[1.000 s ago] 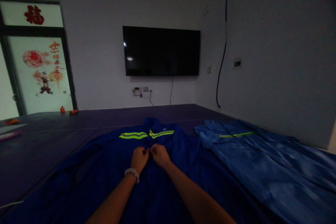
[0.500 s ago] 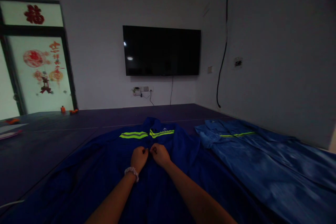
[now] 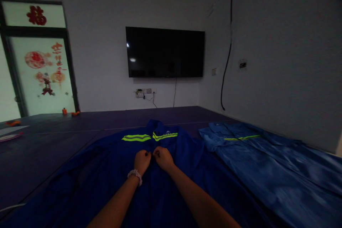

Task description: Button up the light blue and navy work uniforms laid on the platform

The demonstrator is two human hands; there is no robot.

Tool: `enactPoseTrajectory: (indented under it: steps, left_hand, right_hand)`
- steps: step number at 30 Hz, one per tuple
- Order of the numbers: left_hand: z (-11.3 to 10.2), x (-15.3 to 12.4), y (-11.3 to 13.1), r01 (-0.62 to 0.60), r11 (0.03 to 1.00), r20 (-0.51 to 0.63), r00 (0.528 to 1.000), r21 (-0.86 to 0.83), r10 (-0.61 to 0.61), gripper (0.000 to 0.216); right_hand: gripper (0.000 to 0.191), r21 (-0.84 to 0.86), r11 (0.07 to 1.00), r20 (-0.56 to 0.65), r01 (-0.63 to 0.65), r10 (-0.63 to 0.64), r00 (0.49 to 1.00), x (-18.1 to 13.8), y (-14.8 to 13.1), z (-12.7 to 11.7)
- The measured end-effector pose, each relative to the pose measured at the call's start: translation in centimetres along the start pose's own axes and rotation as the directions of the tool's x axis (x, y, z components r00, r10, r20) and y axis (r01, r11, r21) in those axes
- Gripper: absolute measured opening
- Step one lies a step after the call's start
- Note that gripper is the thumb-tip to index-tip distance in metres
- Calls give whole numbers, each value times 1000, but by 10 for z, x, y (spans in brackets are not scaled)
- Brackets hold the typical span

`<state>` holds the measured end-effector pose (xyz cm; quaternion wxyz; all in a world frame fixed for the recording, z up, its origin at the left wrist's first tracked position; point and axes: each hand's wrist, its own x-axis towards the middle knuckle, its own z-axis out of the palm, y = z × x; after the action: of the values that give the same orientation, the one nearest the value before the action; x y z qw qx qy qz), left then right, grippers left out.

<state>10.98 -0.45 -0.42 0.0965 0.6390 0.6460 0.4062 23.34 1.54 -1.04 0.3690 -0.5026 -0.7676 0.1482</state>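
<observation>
A dark blue work jacket (image 3: 114,164) with yellow-green and grey reflective strips lies spread in front of me, collar away from me. My left hand (image 3: 142,161), a pale scrunchie on its wrist, is closed in a pinch at the jacket's front opening, just below the strips. Close beside it, my right hand (image 3: 163,157) pinches the other side of the same opening. The fingertips nearly meet; any button or fastener between them is too small and dark to make out.
To the right lies a second, lighter blue jacket (image 3: 267,164) with a yellow-green strip. Small orange objects (image 3: 75,113) sit far left on the purple surface (image 3: 107,119). A television (image 3: 165,52) hangs on the far wall; a black cable (image 3: 226,67) dangles at the right wall.
Both hands stay at the jacket's front opening with almost no movement. The whole view has shifted very slightly.
</observation>
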Motion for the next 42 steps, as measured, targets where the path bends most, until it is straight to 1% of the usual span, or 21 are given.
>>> enactPoseTrajectory:
  steps: [5, 14, 18, 24, 32, 38, 42]
  left_hand:
    - [0, 1, -2, 7, 1000, 7, 1000, 8, -7, 29]
    - [-1, 2, -1, 12, 999, 35, 999, 40, -14, 27]
    - [-2, 0, 1, 22, 999, 38, 999, 48, -24, 26]
    - [-3, -1, 2, 35, 998, 41, 998, 50, -37, 25]
    - [-2, -1, 2, 32, 999, 27, 999, 34, -33, 24]
    - [-3, -2, 3, 41, 998, 9, 999, 38, -41, 22]
    - [-5, -3, 3, 36, 999, 11, 999, 36, -36, 19]
  right_hand:
    - [11, 16, 1000, -7, 4, -4, 1000, 0, -1, -1]
    - [12, 32, 999, 21, -19, 18, 1000, 1, 1, 1]
    - [12, 22, 1000, 9, -10, 10, 1000, -1, -2, 0]
    - [15, -59, 998, 5, 20, -20, 1000, -6, -9, -5]
    - [15, -164, 986, 22, -11, 15, 1000, -7, -15, -9]
    - [16, -185, 983, 39, -7, 14, 999, -7, -15, -9]
    - [18, -183, 983, 22, 11, -7, 1000, -7, -12, -6]
